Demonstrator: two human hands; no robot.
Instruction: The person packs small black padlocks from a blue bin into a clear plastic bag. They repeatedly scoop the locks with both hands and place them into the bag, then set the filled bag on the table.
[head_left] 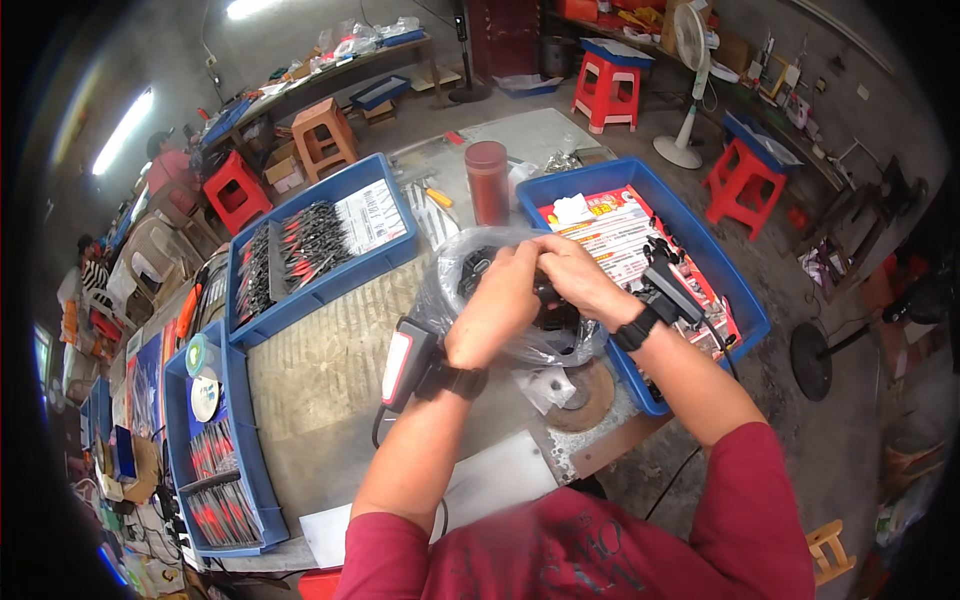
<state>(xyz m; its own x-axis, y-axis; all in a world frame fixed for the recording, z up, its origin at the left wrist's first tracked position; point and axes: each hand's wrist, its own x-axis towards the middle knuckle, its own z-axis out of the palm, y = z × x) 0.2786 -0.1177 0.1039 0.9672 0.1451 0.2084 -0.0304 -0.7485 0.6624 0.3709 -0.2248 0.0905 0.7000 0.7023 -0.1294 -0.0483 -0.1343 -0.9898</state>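
This is looking like a small workshop or assembly room. Blue plastic bins (310,290) are sitting on a worn workbench (330,370), and they are holding rows of small red-and-black parts (300,245) and printed sheets (625,245). Red plastic stools (606,90) and an orange one (323,135) are standing about on a bare concrete floor (560,135). A pedestal fan (690,60) is standing near a cluttered wall bench (790,100), another long table (340,70) is carrying bags and boxes, and tube lights (122,130) are glowing overhead. Other people (165,160) are sitting at the far left.
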